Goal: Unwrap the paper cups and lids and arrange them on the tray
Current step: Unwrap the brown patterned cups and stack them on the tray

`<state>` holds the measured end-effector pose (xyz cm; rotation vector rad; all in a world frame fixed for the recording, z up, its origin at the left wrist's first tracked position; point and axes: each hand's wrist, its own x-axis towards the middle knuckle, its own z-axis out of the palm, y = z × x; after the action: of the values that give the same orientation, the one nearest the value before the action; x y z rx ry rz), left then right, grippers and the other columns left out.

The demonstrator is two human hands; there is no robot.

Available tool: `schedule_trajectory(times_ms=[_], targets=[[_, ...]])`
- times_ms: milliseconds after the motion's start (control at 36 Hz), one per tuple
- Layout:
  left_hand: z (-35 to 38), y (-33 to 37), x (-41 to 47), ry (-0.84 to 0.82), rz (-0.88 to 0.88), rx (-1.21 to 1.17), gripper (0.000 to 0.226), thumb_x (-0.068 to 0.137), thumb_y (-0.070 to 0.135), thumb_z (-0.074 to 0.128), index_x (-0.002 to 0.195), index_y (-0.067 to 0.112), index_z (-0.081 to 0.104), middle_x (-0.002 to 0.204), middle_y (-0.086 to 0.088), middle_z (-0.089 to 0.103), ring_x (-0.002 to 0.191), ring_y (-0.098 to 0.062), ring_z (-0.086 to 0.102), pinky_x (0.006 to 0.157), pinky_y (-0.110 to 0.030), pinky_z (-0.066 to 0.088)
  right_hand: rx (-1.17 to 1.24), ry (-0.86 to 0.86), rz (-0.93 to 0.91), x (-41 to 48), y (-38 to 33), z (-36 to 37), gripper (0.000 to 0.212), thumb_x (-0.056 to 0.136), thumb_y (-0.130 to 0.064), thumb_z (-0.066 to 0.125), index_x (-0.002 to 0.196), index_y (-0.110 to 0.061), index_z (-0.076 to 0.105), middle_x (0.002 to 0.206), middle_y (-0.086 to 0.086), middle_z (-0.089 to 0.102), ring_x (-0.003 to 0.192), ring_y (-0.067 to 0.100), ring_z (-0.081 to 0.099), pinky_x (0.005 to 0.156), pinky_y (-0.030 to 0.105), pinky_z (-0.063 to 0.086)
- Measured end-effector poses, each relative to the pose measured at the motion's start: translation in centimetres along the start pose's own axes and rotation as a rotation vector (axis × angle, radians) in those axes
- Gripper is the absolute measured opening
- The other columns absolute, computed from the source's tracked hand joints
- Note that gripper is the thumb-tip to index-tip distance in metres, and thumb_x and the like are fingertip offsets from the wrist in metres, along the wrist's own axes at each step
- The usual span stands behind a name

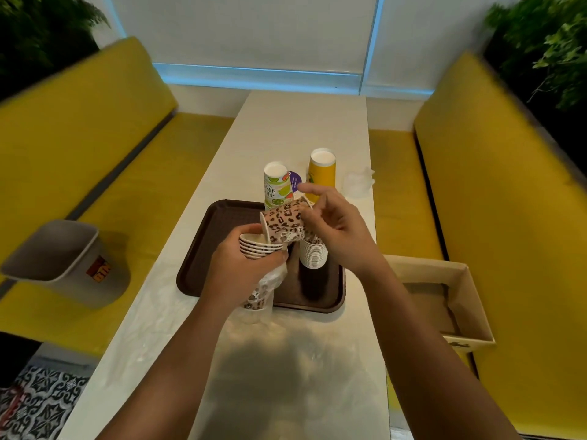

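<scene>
A dark brown tray [203, 249] lies on the white table. Above it my left hand [244, 274] grips a stack of leopard-print paper cups [259, 249], rims up, still partly in clear plastic wrap [270, 281]. My right hand [333, 227] holds a single leopard-print cup [282, 225] tilted on its side just above that stack. An upside-down stack of leopard cups [314, 255] stands on the tray under my right hand. Behind the tray stand a green fruit-print cup stack [278, 185] and a yellow cup stack [322, 173], both upside down.
Crumpled clear plastic wrap [359, 182] lies at the table's right edge. An open cardboard box [460, 300] sits on the yellow bench at right. A grey bin [63, 262] rests on the left bench. Plants stand in both far corners.
</scene>
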<state>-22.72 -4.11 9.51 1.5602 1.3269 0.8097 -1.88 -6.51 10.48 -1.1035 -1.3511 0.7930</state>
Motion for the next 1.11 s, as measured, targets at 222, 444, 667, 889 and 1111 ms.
schedule_trajectory(times_ms=[222,444,667,889,1111], targets=[[0.1,0.0,0.4,0.040,-0.019,0.002,0.071,0.075,0.031,0.092,0.138,0.026,0.060,0.110,0.018,0.066,0.098,0.003,0.065,0.076,-0.012,0.051,-0.206,-0.393,0.174,0.1,-0.8,-1.9,0.093,0.088,-0.008,0.082,0.154,-0.043,0.027,0.154,-0.004,0.045,0.133,0.011,0.056,0.098,0.027,0.056],[0.7,0.1,0.8,0.034,-0.049,0.006,0.075,0.075,0.037,0.092,0.141,0.029,0.057,0.113,0.017,0.063,0.100,0.002,0.062,0.067,-0.009,0.050,-0.527,0.184,-0.044,1.3,2.6,-1.8,0.059,0.091,-0.019,0.081,0.141,-0.030,0.052,0.142,0.001,0.045,0.133,0.015,0.049,0.104,0.040,0.056],[0.9,0.2,1.0,0.008,-0.114,-0.062,0.066,0.073,0.037,0.093,0.131,0.030,0.062,0.105,0.017,0.069,0.097,-0.001,0.066,0.076,-0.018,0.053,-0.746,-0.027,0.240,0.6,8.3,-0.9,0.064,0.089,-0.015,0.082,0.142,-0.024,0.048,0.150,0.005,0.046,0.137,0.033,0.050,0.110,0.044,0.050],[0.6,0.3,1.6,0.006,-0.214,-0.351,0.080,0.049,0.057,0.095,0.120,0.028,0.070,0.108,0.002,0.079,0.104,-0.019,0.075,0.100,-0.049,0.058,-0.590,0.400,-0.095,-3.1,5.2,1.5,0.040,0.093,-0.023,0.073,0.130,-0.012,0.062,0.152,0.012,0.039,0.145,0.020,0.035,0.118,0.020,0.032],[2.1,3.1,0.4,0.035,-0.254,-0.643,0.054,0.083,0.048,0.076,0.124,0.013,0.068,0.113,-0.013,0.076,0.103,-0.028,0.076,0.080,-0.040,0.060,-0.026,0.094,0.156,-6.8,2.8,6.9,0.069,0.105,-0.050,0.051,0.164,-0.030,0.021,0.162,-0.002,0.035,0.141,0.015,0.051,0.114,0.045,0.048]])
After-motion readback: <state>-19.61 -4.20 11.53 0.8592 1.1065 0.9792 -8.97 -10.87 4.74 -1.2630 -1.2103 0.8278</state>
